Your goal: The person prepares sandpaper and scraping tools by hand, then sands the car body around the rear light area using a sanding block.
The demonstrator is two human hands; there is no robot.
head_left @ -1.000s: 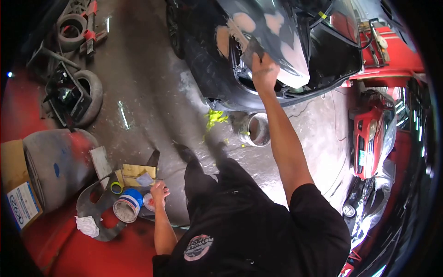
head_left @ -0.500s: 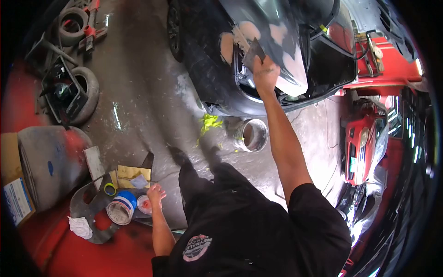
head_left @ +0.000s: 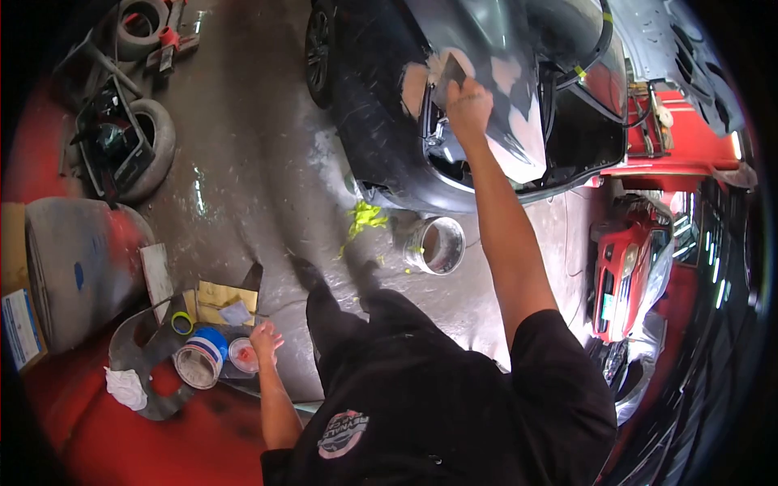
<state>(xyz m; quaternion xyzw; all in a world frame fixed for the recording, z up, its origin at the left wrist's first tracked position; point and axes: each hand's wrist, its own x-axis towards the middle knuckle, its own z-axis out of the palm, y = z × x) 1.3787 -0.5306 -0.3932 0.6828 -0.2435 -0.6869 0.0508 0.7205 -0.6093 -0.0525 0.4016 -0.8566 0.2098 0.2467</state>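
In the head view, my right hand (head_left: 470,109) is wrapped round a flat dark filler spreader (head_left: 450,78). Its blade lies against the dark car's panel (head_left: 486,40), over tan filler patches (head_left: 414,87) above the headlight opening. My left hand (head_left: 266,340) is low on the left with its fingers loosely apart and nothing visible in them. Beside its fingers sits a small round tub (head_left: 243,354) with something red inside. A blue-and-white can (head_left: 199,358) stands just left of that tub.
A round pail (head_left: 435,245) and crumpled yellow-green material (head_left: 365,219) are on the floor near the car. Left are tape (head_left: 182,323), a white rag (head_left: 126,389), tan sheets (head_left: 227,300) and old tyres (head_left: 151,146). A red car (head_left: 624,267) stands at right.
My right hand and the spreader have shifted slightly up the panel, and the filler under the blade looks more spread. The view has turned a little. My left hand stays by the tub.
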